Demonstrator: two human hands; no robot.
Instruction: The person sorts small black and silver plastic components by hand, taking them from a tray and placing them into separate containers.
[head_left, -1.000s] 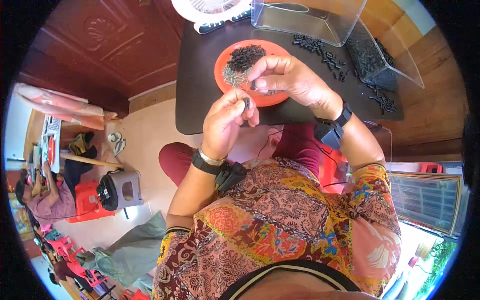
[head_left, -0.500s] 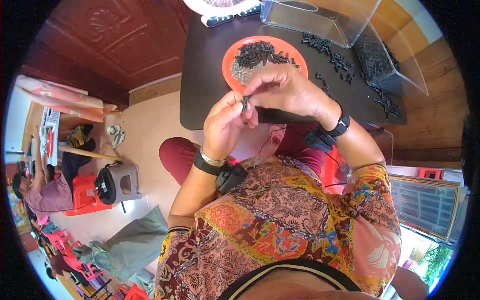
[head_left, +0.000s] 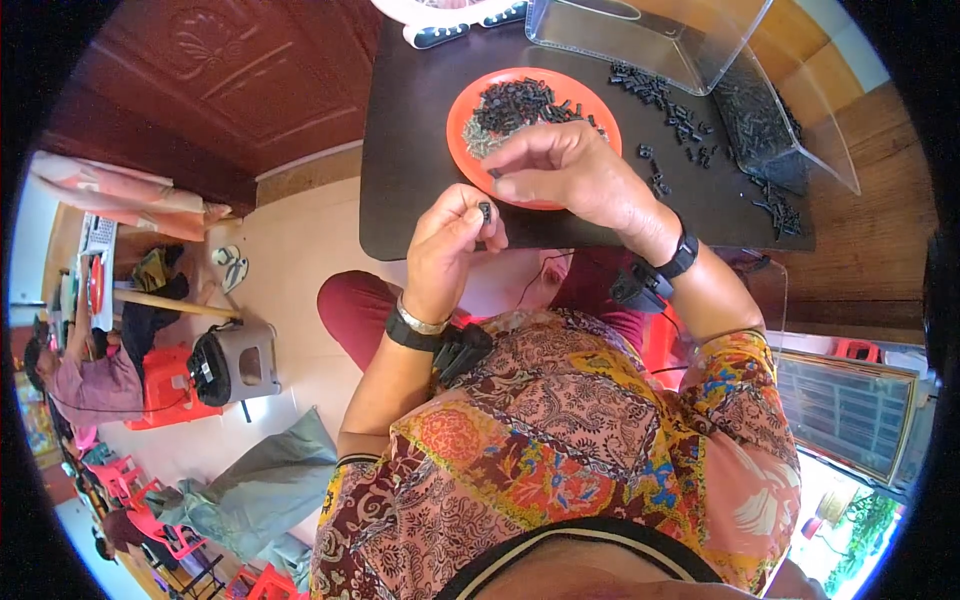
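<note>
My left hand (head_left: 452,240) pinches a small black part (head_left: 485,210) between thumb and fingertips, just in front of the dark table's near edge. My right hand (head_left: 565,172) hovers over the near rim of an orange plate (head_left: 462,115) that holds a heap of small black parts (head_left: 515,105). Its fingers are curled together, and a tiny dark piece seems pinched at the fingertips, though I cannot make it out clearly. The two hands are a short gap apart.
More black parts (head_left: 672,115) lie scattered on the dark table (head_left: 405,150) right of the plate. A clear plastic box (head_left: 700,50) stands at the back right. A white device (head_left: 440,20) sits at the far edge. Another person (head_left: 85,380) sits at far left.
My hands, joined together over the part earlier, have come apart. The right hand has moved up toward the orange plate while the left keeps the small black part.
</note>
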